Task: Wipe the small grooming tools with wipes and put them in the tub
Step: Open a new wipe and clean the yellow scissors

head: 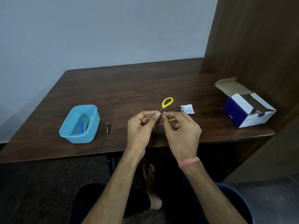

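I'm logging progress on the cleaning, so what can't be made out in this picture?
Head view:
- Scissors blades: hidden by the left hand.
- Wipe: only a white speck shows past the right hand.
- Tub contents: too blurred to identify.
- Box contents: in shadow.

A tub (80, 124) sits on the left of the table (129, 84) with small tools inside it, and a nail clipper (107, 125) lies just to its right. Near the table's middle, two hands, the left (140, 125) and the right (181, 128), hold scissors (166, 103) above the near edge. A torn sachet (187, 109) lies right of them, and an opened box (247, 109) sits at the far right.
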